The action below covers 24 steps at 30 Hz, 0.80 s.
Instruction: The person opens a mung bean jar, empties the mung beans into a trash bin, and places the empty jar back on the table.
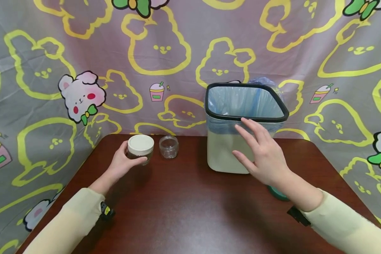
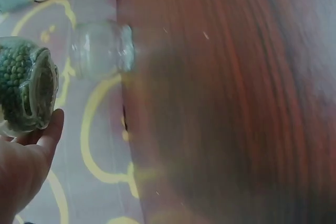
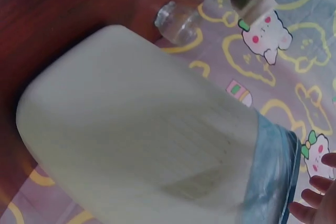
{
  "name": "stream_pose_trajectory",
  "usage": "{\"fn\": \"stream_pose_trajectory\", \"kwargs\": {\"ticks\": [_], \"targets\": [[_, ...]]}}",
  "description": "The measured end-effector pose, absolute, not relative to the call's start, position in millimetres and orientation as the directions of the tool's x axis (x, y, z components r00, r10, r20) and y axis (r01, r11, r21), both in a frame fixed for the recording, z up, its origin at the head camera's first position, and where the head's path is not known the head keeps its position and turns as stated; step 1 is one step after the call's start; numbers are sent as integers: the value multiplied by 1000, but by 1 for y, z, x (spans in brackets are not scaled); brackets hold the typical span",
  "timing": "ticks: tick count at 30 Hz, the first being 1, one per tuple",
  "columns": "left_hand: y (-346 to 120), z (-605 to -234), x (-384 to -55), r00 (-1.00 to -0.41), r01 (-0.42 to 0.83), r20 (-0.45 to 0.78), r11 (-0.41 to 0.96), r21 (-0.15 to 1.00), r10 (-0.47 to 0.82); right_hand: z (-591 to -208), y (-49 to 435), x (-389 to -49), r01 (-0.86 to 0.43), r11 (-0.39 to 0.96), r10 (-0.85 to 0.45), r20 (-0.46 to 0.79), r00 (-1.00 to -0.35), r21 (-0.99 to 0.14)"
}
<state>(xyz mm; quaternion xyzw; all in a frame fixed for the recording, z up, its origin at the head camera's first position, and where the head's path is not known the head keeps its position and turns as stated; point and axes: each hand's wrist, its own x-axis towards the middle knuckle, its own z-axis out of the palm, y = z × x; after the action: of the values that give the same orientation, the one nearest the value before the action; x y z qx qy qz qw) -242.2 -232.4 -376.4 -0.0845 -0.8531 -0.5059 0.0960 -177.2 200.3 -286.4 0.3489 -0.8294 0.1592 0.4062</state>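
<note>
My left hand (image 1: 124,160) grips a small clear jar with a white lid (image 1: 141,144), held up over the back left of the table. Green beans (image 2: 14,69) show through its glass in the left wrist view. Just right of it stands a second clear jar (image 1: 169,146), without a lid. My right hand (image 1: 263,151) is in front of a cream trash bin (image 1: 227,151), fingers spread and straight, fingertips near its black rim (image 1: 231,118). Nothing is in that hand.
A pale blue plastic bag (image 1: 238,100) lines the bin, with part of it bunched up behind the rim. Partly hidden under my right forearm lies a dark green round object (image 1: 278,194) on the brown table (image 1: 184,208). A patterned curtain (image 1: 177,42) hangs behind the table.
</note>
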Motion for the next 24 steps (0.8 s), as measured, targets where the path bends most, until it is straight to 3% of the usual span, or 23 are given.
{"fn": "stream_pose_trajectory", "kwargs": {"ticks": [13, 24], "targets": [[-190, -361, -225, -945, 325, 282, 361, 874, 167, -306, 183, -178, -786, 618, -512, 751, -418, -16], [-153, -355, -210, -924, 340, 255, 306, 889, 285, -319, 165, -176, -802, 589, -539, 692, -480, -98]]}}
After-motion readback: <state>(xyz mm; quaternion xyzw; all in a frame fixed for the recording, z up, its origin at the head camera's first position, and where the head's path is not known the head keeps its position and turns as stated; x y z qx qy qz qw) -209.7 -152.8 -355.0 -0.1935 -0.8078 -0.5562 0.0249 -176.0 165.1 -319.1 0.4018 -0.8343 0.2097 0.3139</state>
